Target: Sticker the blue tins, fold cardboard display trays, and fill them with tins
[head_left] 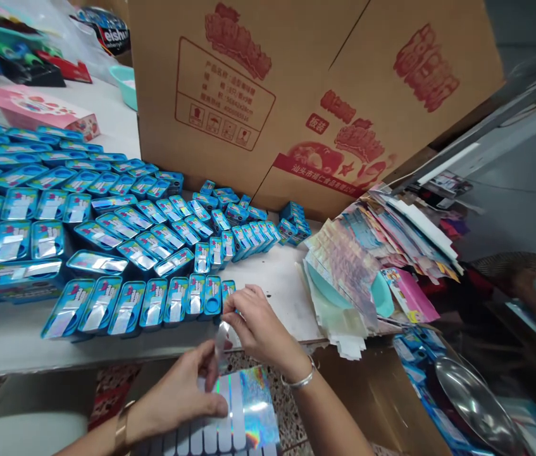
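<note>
My left hand point(189, 392) grips a sheet of shiny stickers point(261, 411), thumb on its face, below the table edge. The sheet is holographic at one end, with rows of pale rounded strips. My right hand point(255, 320) is closed in a pinch on a clear sticker strip point(221, 345), which hangs down to my left fingertips. Close beyond that hand stands a row of small blue packs; most carry a shiny strip on top. One blue pack point(212, 296) shows a bare top with a round mark. The last pack point(228, 289) is partly behind my right fingers.
More blue packs point(11, 240) crowd the white table point(291, 297). A large cardboard box point(230, 95) stands behind them. Used sticker sheets point(343, 253) pile over a turquoise basin point(384, 294) at right. Lower right, a metal bowl point(474, 399) sits among more packs. A person's arm shows at far right.
</note>
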A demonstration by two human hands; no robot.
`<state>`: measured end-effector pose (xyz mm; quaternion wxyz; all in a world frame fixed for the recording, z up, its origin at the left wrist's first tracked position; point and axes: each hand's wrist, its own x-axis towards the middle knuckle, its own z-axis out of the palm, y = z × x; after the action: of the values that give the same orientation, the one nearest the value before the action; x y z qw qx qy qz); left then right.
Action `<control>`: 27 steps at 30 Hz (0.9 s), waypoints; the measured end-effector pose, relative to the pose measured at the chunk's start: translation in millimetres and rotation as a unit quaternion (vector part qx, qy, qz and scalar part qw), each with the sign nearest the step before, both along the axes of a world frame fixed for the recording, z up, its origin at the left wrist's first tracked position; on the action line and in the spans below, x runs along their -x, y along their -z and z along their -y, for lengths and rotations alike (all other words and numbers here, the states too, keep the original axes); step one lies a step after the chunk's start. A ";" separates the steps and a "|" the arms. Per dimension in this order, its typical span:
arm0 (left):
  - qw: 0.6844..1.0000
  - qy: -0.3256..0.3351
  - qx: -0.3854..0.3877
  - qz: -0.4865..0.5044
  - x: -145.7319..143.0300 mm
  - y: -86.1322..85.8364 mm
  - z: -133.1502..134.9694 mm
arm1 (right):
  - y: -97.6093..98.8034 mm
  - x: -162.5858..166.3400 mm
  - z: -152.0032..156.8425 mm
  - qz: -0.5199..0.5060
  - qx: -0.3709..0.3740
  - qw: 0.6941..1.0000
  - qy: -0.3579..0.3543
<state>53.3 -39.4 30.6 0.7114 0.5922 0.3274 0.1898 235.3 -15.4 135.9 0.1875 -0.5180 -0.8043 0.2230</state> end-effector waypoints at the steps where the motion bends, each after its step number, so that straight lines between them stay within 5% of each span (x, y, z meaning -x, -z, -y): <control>1: 1.000 -0.005 0.011 0.017 -2.0 -2.9 -1.0 | 1.7 0.7 -5.9 0.006 0.001 1.000 -0.008; 11: 0.982 -0.161 0.101 0.015 -27.7 8.6 -15.4 | 24.8 3.4 -42.8 0.101 -0.041 0.993 -0.047; 20: 0.970 -0.203 0.130 0.025 -39.2 13.1 -16.6 | 38.4 7.1 -61.3 0.144 -0.084 0.984 -0.056; 27: 0.971 -0.201 0.125 0.022 -42.4 23.7 -24.2 | 53.7 3.5 -70.2 0.049 -0.040 0.997 -0.050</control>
<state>95.7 -15.2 6.8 0.7339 0.4166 0.4449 0.2997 231.8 54.8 82.2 0.1569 -0.4792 -0.8457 0.1746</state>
